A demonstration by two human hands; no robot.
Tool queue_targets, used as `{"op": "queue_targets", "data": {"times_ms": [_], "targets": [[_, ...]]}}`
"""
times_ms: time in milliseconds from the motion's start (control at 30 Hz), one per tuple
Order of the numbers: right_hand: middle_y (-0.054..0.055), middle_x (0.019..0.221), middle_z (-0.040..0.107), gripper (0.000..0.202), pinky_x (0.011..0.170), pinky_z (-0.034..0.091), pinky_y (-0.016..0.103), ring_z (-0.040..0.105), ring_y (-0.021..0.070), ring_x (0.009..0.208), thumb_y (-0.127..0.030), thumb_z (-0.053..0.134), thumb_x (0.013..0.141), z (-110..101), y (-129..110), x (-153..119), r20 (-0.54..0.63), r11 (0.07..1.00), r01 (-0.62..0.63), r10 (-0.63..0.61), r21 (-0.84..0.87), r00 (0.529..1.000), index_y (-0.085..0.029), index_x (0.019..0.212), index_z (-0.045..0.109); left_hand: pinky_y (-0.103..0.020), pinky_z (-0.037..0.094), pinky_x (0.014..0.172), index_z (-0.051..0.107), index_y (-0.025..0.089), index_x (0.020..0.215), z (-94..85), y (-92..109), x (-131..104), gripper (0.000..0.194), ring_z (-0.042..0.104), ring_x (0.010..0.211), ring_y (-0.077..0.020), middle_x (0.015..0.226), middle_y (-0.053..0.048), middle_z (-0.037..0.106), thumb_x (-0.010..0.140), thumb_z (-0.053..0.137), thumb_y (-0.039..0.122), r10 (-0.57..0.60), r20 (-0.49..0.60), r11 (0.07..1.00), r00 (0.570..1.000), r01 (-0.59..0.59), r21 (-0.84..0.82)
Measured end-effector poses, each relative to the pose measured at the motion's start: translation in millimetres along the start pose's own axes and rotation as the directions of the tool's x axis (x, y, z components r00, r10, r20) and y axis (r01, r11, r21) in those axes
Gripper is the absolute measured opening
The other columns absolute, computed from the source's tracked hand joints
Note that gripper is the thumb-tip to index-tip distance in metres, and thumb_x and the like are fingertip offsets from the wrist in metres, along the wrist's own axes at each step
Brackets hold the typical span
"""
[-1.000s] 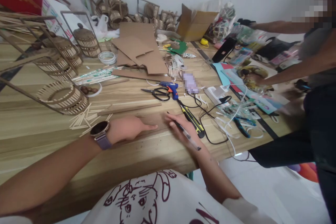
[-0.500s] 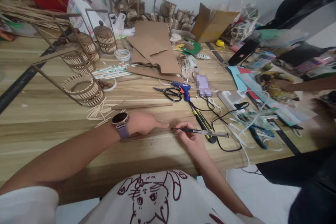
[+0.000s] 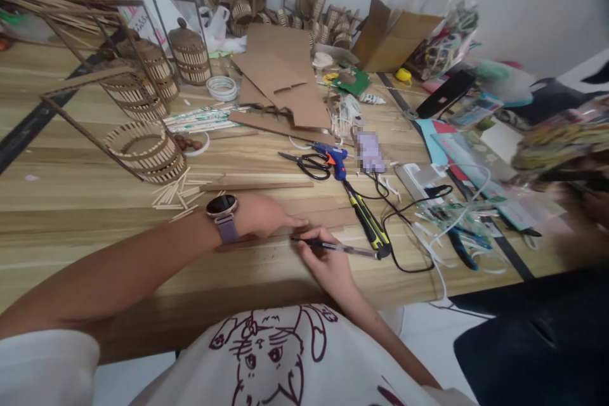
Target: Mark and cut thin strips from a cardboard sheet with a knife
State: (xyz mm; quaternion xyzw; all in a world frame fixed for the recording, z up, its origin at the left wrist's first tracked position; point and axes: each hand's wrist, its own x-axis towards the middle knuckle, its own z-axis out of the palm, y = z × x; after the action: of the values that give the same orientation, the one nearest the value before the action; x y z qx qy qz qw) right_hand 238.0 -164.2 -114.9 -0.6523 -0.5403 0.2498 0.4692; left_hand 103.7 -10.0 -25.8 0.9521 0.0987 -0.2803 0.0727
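My left hand (image 3: pixel 261 216), below a watch, presses on a flat brown cardboard strip (image 3: pixel 328 214), its index finger stretched to the right and the other fingers curled under. A black pen (image 3: pixel 349 248) is pinched in my right hand (image 3: pixel 326 260), its tip pointing left near the strip's lower edge, just below the left index fingertip. The pen's clear end reaches the yellow and black cutter (image 3: pixel 366 219). Thin wooden sticks (image 3: pixel 178 193) lie left of the watch. Black-handled scissors (image 3: pixel 314 166) and a blue glue gun (image 3: pixel 335 157) are beyond the hands.
Slatted baskets (image 3: pixel 147 152) with tall handles stand at left. Cardboard sheets (image 3: pixel 280 76) and an open box (image 3: pixel 394 38) are at the back. A power strip (image 3: pixel 416 187) and tangled cables lie at right. A person's hand shows dimly at the right edge.
My right hand and the pen have moved left along the strip. The view has shifted slightly. At the right, the other person's arm has drawn back with the patterned bundle.
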Motion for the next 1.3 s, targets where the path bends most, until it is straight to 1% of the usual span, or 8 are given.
{"op": "queue_targets", "data": {"times_ms": [133,267,367,533,800,933,1100,1300], "targets": [[0.003,0.081,0.072,0.005,0.076,0.052,0.035,0.067,0.0208,0.08,-0.028,0.064,0.084,8.6,1.2,1.0,0.009,0.999,0.036,-0.036,-0.029,0.999,-0.025,0.08,0.064,-0.023,0.035,0.058,0.033,0.041,0.159,0.3,-0.5,2.0,0.085,0.063,0.068,-0.0189,0.096,-0.005,0.078,0.088,0.054,-0.001,0.013,-0.013,1.0,1.0,-0.013,-0.01],[0.004,0.082,0.073,0.005,0.082,0.051,0.038,0.067,0.0222,0.084,-0.028,0.065,0.085,11.2,2.7,2.7,0.02,0.997,0.051,-0.05,-0.055,0.999,-0.025,0.08,0.065,-0.024,0.033,0.057,0.032,0.041,0.16,3.0,-2.0,3.4,0.084,0.062,0.068,-0.0189,0.095,-0.005,0.078,0.089,0.052,0.0,0.023,-0.016,1.0,1.0,-0.023,-0.008],[0.004,0.081,0.073,0.005,0.081,0.051,0.039,0.066,0.0226,0.083,-0.027,0.065,0.085,12.1,3.2,3.4,0.017,0.996,0.051,-0.05,-0.073,0.999,-0.025,0.08,0.064,-0.025,0.032,0.056,0.034,0.041,0.159,6.9,-3.7,5.0,0.083,0.059,0.064,-0.0185,0.092,-0.005,0.078,0.089,0.054,0.001,0.036,-0.045,0.999,0.998,-0.037,-0.027],[0.004,0.081,0.073,0.005,0.08,0.051,0.039,0.066,0.0224,0.082,-0.027,0.065,0.085,13.2,2.5,4.5,0.014,0.994,0.055,-0.054,-0.094,0.998,-0.026,0.08,0.065,-0.025,0.034,0.057,0.043,0.037,0.155,10.6,-4.3,7.3,0.081,0.054,0.058,-0.0175,0.084,-0.004,0.077,0.085,0.056,0.0,0.048,-0.096,0.997,0.994,-0.054,-0.058],[0.005,0.079,0.073,0.009,0.075,0.052,0.038,0.067,0.0225,0.078,-0.031,0.062,0.086,10.2,6.3,7.1,0.015,0.992,0.048,-0.046,-0.114,0.999,-0.025,0.081,0.065,-0.025,0.032,0.057,0.037,0.04,0.158,0.4,0.7,2.7,0.083,0.054,0.062,-0.0187,0.092,-0.006,0.078,0.087,0.055,0.0,0.021,-0.04,0.999,0.999,-0.022,-0.028],[0.004,0.077,0.072,0.011,0.069,0.052,0.035,0.066,0.0208,0.072,-0.033,0.061,0.086,-1.2,11.0,8.4,0.003,0.99,0.02,-0.02,-0.137,1.0,-0.024,0.081,0.065,-0.024,0.032,0.058,0.03,0.045,0.159,-4.6,3.0,0.8,0.088,0.053,0.063,-0.0181,0.095,-0.006,0.078,0.087,0.054,-0.001,-0.018,0.007,1.0,1.0,0.018,-0.014],[0.003,0.072,0.071,0.014,0.061,0.05,0.032,0.064,0.0195,0.065,-0.037,0.062,0.085,-27.4,19.6,9.3,-0.068,0.981,-0.056,0.044,-0.186,0.997,-0.024,0.081,0.064,-0.025,0.032,0.058,0.021,0.048,0.16,-7.2,4.7,1.9,0.092,0.054,0.065,-0.02,0.098,-0.006,0.076,0.088,0.049,-0.002,-0.037,0.08,0.999,0.996,0.035,0.022],[0.003,0.07,0.07,0.018,0.058,0.048,0.032,0.062,0.0197,0.06,-0.041,0.063,0.084,-64.9,31.7,8.7,-0.216,0.955,-0.165,0.112,-0.245,0.97,-0.023,0.08,0.062,-0.024,0.033,0.058,0.025,0.047,0.16,-3.4,2.9,3.2,0.098,0.044,0.056,-0.0173,0.078,-0.002,0.071,0.082,0.049,-0.006,-0.025,0.049,1.0,0.998,0.024,0.009]]}}
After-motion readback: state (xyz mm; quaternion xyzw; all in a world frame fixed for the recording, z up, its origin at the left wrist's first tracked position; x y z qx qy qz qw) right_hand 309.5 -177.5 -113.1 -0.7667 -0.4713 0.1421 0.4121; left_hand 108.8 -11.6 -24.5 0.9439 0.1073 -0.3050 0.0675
